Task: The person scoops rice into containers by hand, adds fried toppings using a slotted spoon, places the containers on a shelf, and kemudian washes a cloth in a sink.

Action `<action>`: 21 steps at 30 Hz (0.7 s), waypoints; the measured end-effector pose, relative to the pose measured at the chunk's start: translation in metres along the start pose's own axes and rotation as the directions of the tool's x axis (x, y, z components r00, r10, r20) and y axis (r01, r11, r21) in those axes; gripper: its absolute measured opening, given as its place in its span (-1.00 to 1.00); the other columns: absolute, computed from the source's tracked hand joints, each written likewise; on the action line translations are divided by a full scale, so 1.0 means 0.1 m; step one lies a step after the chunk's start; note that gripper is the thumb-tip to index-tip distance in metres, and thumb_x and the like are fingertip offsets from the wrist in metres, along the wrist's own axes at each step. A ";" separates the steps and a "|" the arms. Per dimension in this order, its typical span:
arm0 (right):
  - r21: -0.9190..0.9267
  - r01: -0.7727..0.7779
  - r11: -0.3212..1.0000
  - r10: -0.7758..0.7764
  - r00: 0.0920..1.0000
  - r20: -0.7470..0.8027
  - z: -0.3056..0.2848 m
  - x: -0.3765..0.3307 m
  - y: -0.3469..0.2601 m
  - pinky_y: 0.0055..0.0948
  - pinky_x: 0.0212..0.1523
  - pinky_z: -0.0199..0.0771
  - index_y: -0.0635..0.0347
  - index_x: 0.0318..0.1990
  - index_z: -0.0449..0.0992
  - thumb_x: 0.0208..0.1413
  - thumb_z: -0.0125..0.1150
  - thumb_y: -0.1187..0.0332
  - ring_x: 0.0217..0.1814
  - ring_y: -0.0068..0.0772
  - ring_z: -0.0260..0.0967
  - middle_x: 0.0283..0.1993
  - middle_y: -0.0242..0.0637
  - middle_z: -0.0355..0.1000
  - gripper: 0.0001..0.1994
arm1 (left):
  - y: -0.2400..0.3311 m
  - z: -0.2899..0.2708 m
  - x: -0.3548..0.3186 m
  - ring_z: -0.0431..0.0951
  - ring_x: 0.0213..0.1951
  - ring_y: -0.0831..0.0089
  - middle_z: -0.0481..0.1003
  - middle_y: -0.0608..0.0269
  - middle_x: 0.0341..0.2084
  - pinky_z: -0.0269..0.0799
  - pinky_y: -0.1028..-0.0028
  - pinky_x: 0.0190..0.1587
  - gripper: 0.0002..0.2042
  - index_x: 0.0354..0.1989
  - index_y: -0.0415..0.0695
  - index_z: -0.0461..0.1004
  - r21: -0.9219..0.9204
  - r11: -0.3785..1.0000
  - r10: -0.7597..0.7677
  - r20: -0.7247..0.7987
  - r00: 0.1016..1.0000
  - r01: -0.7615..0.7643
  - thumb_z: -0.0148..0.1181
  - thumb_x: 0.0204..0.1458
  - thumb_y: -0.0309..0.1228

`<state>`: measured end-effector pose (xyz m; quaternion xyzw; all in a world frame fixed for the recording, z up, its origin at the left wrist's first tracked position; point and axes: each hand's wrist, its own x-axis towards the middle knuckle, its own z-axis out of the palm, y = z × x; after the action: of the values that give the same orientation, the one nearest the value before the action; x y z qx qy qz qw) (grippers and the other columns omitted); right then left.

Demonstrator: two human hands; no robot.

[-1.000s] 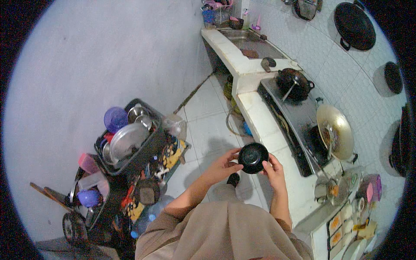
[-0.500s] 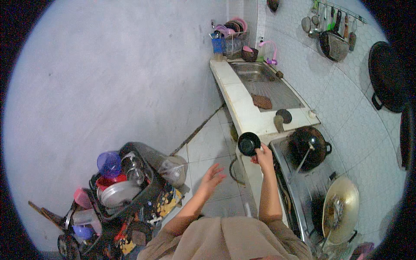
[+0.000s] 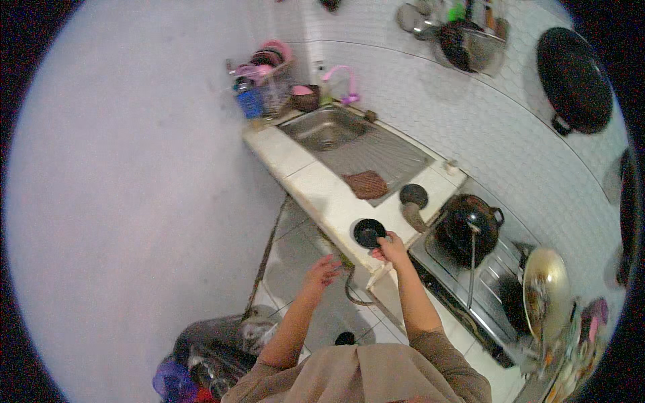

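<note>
My right hand (image 3: 392, 248) grips a small black bowl (image 3: 368, 233) by its near right rim. The bowl is over the near end of the white tiled counter (image 3: 316, 193); whether it touches the surface I cannot tell. Over the floor to the left, my left hand (image 3: 325, 270) holds nothing, its fingers apart and a little bent. Beyond the bowl, a brown mat-like piece (image 3: 366, 185) lies on the drainboard of the steel sink (image 3: 327, 129). Right of the bowl are a dark round piece (image 3: 414, 195) and a curved, horn-shaped grey-brown piece (image 3: 412, 216).
A stove (image 3: 443, 279) on the right carries a black wok (image 3: 463, 232) with a ladle in it. A pale pan (image 3: 545, 289) stands farther right. A dish rack (image 3: 274, 84) and a pink tap (image 3: 351, 87) are at the far end. A dark tub (image 3: 208, 342) sits lower left.
My view has turned to the right, toward the counter. The black bowl, still in my right hand, has come nearer the sink. My left hand's fingers are less spread.
</note>
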<state>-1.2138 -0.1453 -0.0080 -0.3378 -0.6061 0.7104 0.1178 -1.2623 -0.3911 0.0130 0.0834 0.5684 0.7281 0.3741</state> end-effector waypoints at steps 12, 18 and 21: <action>0.015 0.311 0.950 -0.310 0.940 0.143 -1.31 -3.00 -0.08 -0.46 -0.22 0.38 0.15 0.14 0.17 0.09 0.00 0.38 -0.31 -0.45 0.40 -0.29 -0.26 0.41 -0.57 | -0.77 1.64 -0.05 0.42 -0.24 0.46 0.42 0.11 -0.15 0.27 0.49 -0.10 -0.63 0.02 -0.18 0.26 0.184 0.937 -0.309 0.833 0.459 0.298 -0.11 0.05 -0.30; 0.221 0.356 0.908 -0.303 0.922 -0.243 -1.59 -4.86 0.81 -0.42 -0.17 0.37 0.21 0.15 0.15 0.07 0.00 0.45 -0.24 -0.36 0.40 -0.24 -0.18 0.40 -0.55 | -1.21 2.47 -1.05 0.44 -0.24 0.41 0.41 0.07 -0.16 0.28 0.50 -0.11 -0.63 0.02 -0.20 0.26 0.412 0.884 -0.460 0.853 0.247 0.221 -0.14 0.00 -0.42; 0.282 0.384 0.879 -0.296 0.904 -0.309 -1.65 -5.62 1.23 -0.41 -0.16 0.37 0.20 0.15 0.16 0.08 -0.01 0.44 -0.23 -0.38 0.38 -0.23 -0.19 0.38 -0.56 | -1.53 2.83 -1.93 0.45 -0.27 0.41 0.42 0.08 -0.18 0.30 0.51 -0.15 -0.63 0.01 -0.23 0.25 0.456 0.862 -0.491 0.860 0.142 0.220 -0.11 -0.01 -0.41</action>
<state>-0.6627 -0.3697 0.0593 -0.2891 -0.5054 0.7213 0.3751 -0.9019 -0.2866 0.0318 0.4130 0.2971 0.3415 0.7902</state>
